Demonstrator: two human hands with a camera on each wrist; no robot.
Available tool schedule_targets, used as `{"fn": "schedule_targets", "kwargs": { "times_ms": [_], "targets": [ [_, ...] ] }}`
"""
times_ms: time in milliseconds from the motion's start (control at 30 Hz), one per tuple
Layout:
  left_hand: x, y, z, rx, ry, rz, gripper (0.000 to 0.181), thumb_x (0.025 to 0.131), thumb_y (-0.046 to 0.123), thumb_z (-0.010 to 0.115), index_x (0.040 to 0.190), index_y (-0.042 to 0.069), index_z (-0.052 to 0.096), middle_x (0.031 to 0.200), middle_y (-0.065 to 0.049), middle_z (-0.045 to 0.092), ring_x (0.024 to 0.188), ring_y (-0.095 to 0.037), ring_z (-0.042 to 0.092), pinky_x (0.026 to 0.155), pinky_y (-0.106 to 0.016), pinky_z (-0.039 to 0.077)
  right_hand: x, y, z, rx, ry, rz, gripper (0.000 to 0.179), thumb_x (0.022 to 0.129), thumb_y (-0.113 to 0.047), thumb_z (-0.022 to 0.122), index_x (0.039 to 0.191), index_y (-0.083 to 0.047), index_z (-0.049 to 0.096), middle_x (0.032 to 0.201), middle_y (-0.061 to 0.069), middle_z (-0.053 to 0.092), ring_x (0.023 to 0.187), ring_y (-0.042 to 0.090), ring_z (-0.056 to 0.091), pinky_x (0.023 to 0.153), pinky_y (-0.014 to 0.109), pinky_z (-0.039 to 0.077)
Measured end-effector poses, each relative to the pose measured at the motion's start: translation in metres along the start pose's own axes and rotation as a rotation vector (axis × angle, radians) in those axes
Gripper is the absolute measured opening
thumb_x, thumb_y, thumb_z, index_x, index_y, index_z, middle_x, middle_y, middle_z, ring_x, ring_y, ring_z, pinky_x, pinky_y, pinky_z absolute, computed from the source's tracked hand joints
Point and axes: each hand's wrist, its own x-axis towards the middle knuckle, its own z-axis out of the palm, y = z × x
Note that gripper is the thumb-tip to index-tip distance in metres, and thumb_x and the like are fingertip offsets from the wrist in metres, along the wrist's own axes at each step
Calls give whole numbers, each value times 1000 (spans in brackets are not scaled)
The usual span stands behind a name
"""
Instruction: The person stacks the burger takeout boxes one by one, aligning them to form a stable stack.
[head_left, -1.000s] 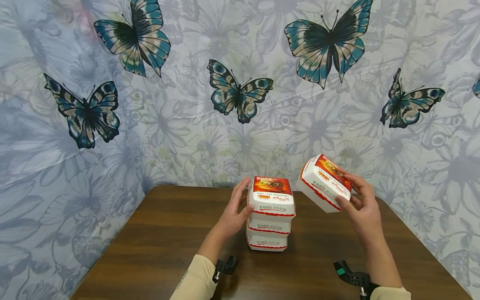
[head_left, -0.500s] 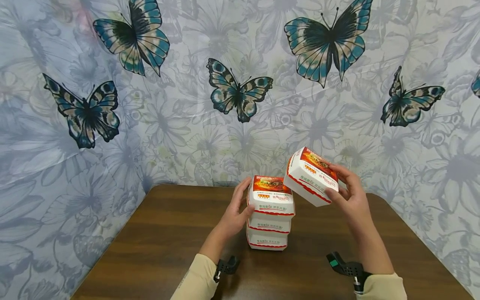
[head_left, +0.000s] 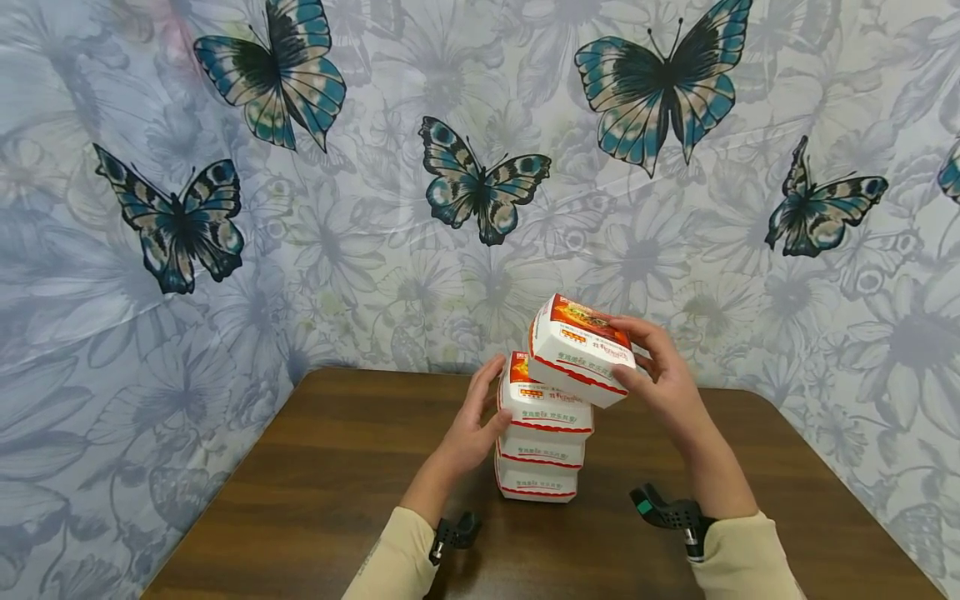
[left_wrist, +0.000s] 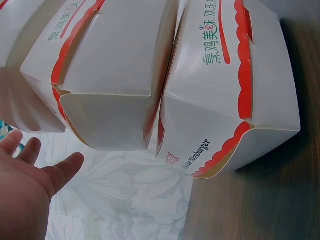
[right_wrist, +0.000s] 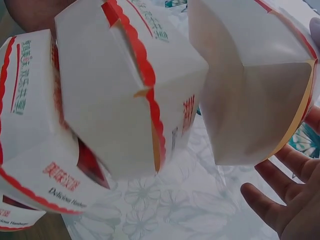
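Three white burger boxes with red scalloped trim stand stacked on the brown table [head_left: 337, 500]; the top box [head_left: 546, 410] of the stack sits a little proud of the two below. My right hand [head_left: 667, 379] grips a fourth, tilted burger box [head_left: 581, 354] by its right side, thumb in front and fingers behind. That box overlaps the stack's top right part in the head view. My left hand [head_left: 472, 425] is at the stack's left side, level with the top box, fingers extended. Its fingers [left_wrist: 65, 172] are spread in the left wrist view.
Behind the table hangs a pale cloth [head_left: 360, 308] with flowers and large blue butterflies, close to the table's back edge. A black camera mount [head_left: 453, 533] sits on the left wrist and another mount [head_left: 667, 510] on the right.
My right hand has carried its burger box leftward, from beside the stack to over the top box. My left hand and the stack have stayed in place.
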Motion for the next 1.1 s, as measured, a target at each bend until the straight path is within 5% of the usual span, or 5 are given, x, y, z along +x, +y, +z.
{"fn": "schedule_targets", "kwargs": {
  "times_ms": [267,633,1100],
  "targets": [
    [0,-1,1,8,-5,15,73,103,42,51,161,12,16,166,-11,12,154,-28,14,117,-62,28,13,-3,5,-24,-75,-52,53,92,-6,63,143,-18,50,149,-3,43,134,12,41,105,31,38],
    [0,2,3,10,-7,-4,69,103,42,51,160,25,17,166,-3,12,154,-27,13,117,-62,27,19,-3,5,-68,-139,-52,51,93,-11,66,141,-20,52,150,0,41,137,11,37,110,59,32],
    [0,-2,3,-6,-21,-13,67,105,34,51,160,23,16,166,-4,11,151,-30,18,116,-59,29,25,1,13,-55,-184,-65,50,95,-13,63,143,-19,51,154,0,39,148,22,27,113,66,28]
  ]
}}
